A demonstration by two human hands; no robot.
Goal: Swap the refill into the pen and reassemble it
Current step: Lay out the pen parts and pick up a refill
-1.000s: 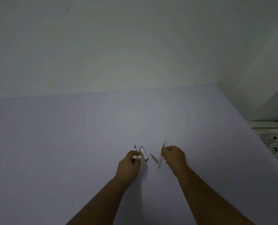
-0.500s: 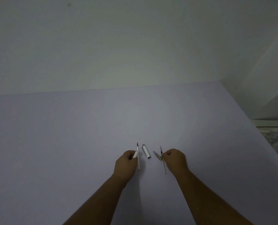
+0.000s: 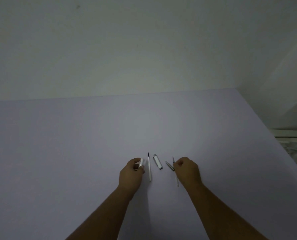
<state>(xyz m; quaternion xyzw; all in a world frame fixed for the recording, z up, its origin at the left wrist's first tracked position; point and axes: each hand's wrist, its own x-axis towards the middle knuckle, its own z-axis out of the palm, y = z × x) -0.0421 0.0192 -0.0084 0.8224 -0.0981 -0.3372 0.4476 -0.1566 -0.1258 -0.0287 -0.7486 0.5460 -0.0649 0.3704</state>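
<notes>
Pen parts sit spread across the lower centre of the frame, on the pale lavender table, btwn our two hands.

L to R: our left hand is curled, fingers closed round a short white barrel piece whose end pokes out at the top of the fist. Just right of it, apart from the hand, a thin white refill lies flat on the table, dark tip pointing toward the top of the frame, nothing touching it. Next comes the white cap section w/ a silver end, lying tilted, also untouched. Then a small silver tip piece, slanted, its lower end right at the right hand's fingers; we can't tell if it touches them.

Our right hand is closed too, fingers pinched on a second refill: dark tip sticks up past the knuckles, pale tail runs out below the hand toward the bottom of the frame.

Nothing blocks the parts. Far right edge: some white equipment, off the table, too dim to identify. Light is low, fine detail on the parts is hard to read.
</notes>
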